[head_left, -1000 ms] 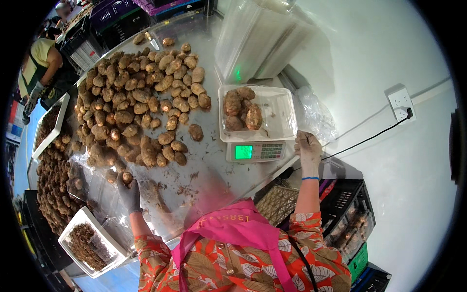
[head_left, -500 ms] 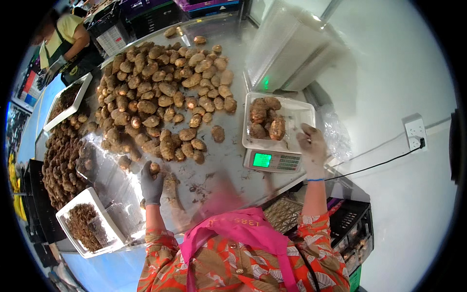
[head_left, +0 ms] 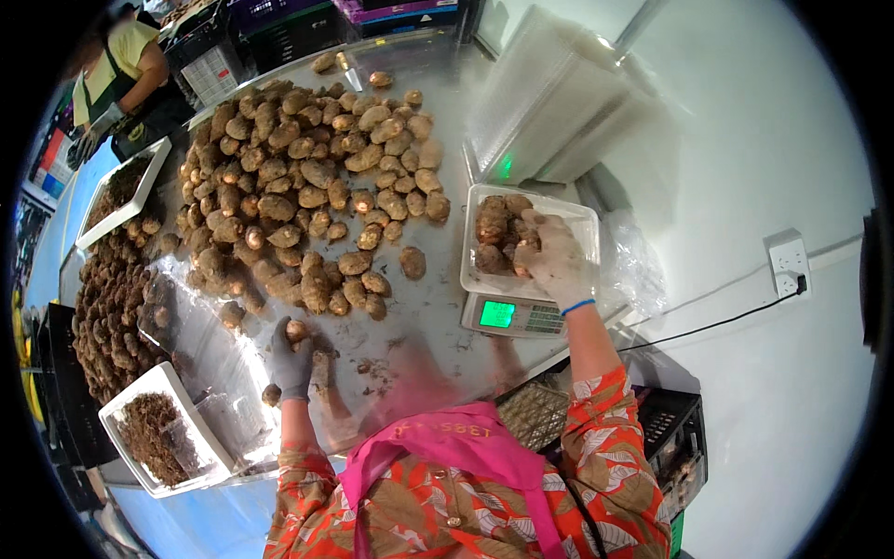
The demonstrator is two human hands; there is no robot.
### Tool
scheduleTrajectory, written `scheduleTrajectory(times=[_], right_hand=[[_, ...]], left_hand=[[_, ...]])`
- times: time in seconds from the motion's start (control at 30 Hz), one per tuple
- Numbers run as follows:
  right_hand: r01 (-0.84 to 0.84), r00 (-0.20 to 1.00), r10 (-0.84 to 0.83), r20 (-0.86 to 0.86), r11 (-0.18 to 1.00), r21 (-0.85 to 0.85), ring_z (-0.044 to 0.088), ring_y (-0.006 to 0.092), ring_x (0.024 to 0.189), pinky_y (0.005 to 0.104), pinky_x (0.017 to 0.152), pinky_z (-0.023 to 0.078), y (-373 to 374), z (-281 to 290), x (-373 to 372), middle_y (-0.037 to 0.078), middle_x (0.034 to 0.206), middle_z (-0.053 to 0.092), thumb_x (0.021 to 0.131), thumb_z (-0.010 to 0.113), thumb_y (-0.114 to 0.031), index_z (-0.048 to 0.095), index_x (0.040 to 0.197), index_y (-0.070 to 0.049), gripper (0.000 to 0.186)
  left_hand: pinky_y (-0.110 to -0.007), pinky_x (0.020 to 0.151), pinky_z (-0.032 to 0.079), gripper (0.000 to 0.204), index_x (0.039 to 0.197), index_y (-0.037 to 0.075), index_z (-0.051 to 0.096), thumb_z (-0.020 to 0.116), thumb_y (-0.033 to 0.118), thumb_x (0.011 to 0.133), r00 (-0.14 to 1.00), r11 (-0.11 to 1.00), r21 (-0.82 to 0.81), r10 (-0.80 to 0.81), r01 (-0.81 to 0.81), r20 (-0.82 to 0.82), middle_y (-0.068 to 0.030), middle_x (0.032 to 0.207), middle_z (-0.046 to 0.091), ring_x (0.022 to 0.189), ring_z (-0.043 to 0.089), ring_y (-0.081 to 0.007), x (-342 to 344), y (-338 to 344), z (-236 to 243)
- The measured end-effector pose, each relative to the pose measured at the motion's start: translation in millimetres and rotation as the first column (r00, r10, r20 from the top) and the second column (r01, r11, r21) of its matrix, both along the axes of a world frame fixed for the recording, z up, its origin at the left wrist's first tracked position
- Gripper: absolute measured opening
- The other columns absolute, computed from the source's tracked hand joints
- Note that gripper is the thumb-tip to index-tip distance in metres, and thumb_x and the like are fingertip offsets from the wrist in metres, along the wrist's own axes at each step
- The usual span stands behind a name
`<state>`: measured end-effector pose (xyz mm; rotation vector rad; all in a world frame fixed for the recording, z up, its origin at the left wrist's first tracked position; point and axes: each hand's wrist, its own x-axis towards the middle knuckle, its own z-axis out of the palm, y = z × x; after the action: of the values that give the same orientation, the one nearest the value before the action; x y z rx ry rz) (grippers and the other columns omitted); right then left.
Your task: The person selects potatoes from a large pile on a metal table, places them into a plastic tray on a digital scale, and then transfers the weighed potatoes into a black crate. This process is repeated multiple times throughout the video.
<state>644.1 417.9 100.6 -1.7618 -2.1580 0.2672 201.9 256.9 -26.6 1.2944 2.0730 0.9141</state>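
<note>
My left hand [head_left: 291,363], in a grey glove, is closed round a small brown taro [head_left: 296,330] low over the metal table. In a white glove, my right hand [head_left: 559,265] reaches into a white tray [head_left: 587,219], its fingers curled on a taro [head_left: 528,238] there. Several other hairy taros [head_left: 492,222] lie at the tray's left side. Under the tray is a digital scale [head_left: 521,317] with a lit green display. A big heap of taros [head_left: 298,177] spreads ahead of my left hand.
Rolls of clear plastic [head_left: 549,102] stand behind the scale. White trays of brown scrapings [head_left: 154,433] and a darker taro heap [head_left: 112,317] lie left. A knife-like tool [head_left: 349,70] lies at the far edge. A person [head_left: 126,74] stands far left. A black cable [head_left: 708,321] runs along the right wall.
My right hand has moved from the tray's right edge in over the taros and closed on one. My left hand keeps its taro in nearly the same place.
</note>
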Motion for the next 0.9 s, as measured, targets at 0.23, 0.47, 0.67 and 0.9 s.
scheduleTrajectory(times=[0.23, 0.47, 0.67, 0.9], right_hand=[[0.016, 0.978, -0.006, 0.207, 0.999, -0.049, 0.055, 0.0399, 0.106, 0.0466, 0.093, 0.045, -19.6, 18.1, -32.9, 0.019, 0.118, 0.056, 0.073, 0.066, -0.024, 0.052, 0.125, -0.010, 0.057], [-0.081, 0.992, 0.049, 0.119, 0.958, 0.276, 0.055, 0.0374, 0.099, 0.0448, 0.089, 0.046, -19.8, -18.3, -24.5, 0.018, 0.111, 0.056, 0.073, 0.063, -0.013, 0.051, 0.128, -0.011, 0.056], [0.086, 0.969, -0.021, -0.246, 0.963, 0.256, 0.055, 0.0331, 0.100, 0.0397, 0.088, 0.047, -22.9, -16.4, -36.5, 0.017, 0.112, 0.054, 0.081, 0.058, -0.013, 0.056, 0.124, -0.003, 0.044], [0.024, 0.925, 0.113, -0.364, 0.936, 0.352, 0.057, 0.0217, 0.083, 0.0310, 0.075, 0.050, -7.0, -34.9, -17.3, 0.015, 0.114, 0.059, 0.088, 0.054, -0.009, 0.054, 0.126, -0.005, 0.038]], left_hand=[[-0.045, 0.098, 0.045, 0.058, 0.141, 0.002, 0.036, 0.045, 0.025, 0.089, -0.054, 0.984, 0.152, -0.147, 0.093, 0.988, -0.0186, 0.133, 0.050, 0.116, 0.054, -0.0332, 31.3, 6.4, 40.1], [-0.045, 0.104, 0.040, 0.061, 0.142, 0.001, 0.034, 0.044, 0.026, 0.087, -0.345, 0.981, 0.175, -0.135, 0.087, 0.929, -0.0197, 0.137, 0.046, 0.123, 0.049, -0.0339, 67.6, 12.4, 50.5], [-0.050, 0.106, 0.038, 0.061, 0.141, 0.001, 0.036, 0.048, 0.028, 0.088, -0.575, 0.981, 0.125, -0.017, 0.149, 0.818, -0.0190, 0.139, 0.045, 0.123, 0.048, -0.0351, 85.6, 31.2, 64.0], [-0.048, 0.098, 0.044, 0.058, 0.138, 0.003, 0.038, 0.054, 0.031, 0.089, -0.432, 0.991, -0.013, 0.069, 0.130, 0.899, -0.0196, 0.135, 0.048, 0.120, 0.050, -0.0362, 116.6, 45.7, 65.0]])
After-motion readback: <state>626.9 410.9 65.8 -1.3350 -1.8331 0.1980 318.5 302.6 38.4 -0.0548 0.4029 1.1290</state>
